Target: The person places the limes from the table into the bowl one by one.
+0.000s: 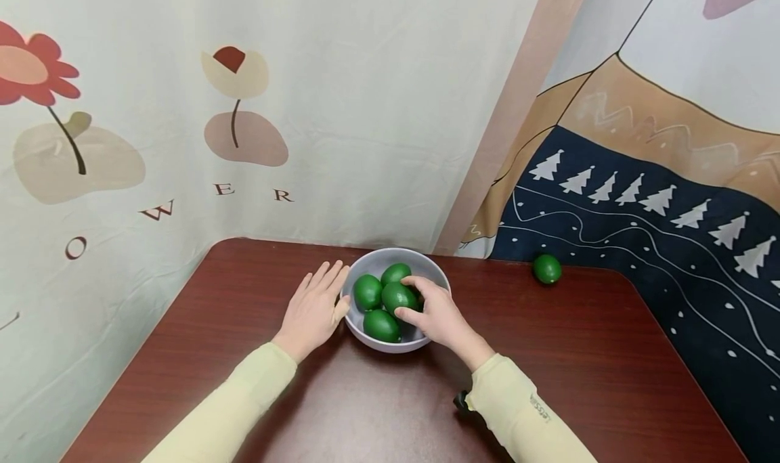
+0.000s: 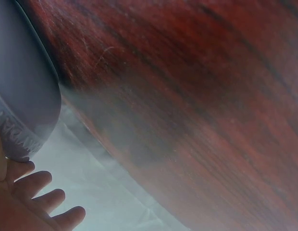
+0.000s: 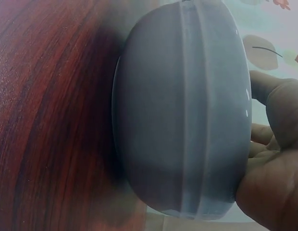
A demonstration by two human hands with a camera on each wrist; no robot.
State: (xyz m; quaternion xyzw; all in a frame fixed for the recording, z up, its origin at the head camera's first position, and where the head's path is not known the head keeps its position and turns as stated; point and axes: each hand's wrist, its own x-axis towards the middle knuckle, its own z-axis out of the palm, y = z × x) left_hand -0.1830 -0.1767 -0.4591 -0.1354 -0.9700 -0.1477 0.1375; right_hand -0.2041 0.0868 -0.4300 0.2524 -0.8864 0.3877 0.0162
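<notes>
A grey bowl (image 1: 434, 268) holds several glossy green limes, among them one on the left (image 1: 367, 292) and one at the front (image 1: 382, 326). My right hand (image 1: 440, 314) reaches over the bowl's right rim, its thumb and fingers around the uppermost lime (image 1: 399, 298). From the right wrist, the bowl's side (image 3: 187, 110) hides that lime, while the hand (image 3: 279, 159) shows beyond the rim. With fingers straight, my left hand (image 1: 312, 312) lies against the bowl's left side. The left wrist view has its fingers (image 2: 36, 185) beside the bowl wall (image 2: 24, 72).
Another lime (image 1: 547, 269) sits alone near the back right edge of the reddish-brown table (image 1: 548, 355). Behind the table hang a pale curtain (image 1: 365, 111) with printed flowers and a dark blue cloth (image 1: 585, 226) with white trees.
</notes>
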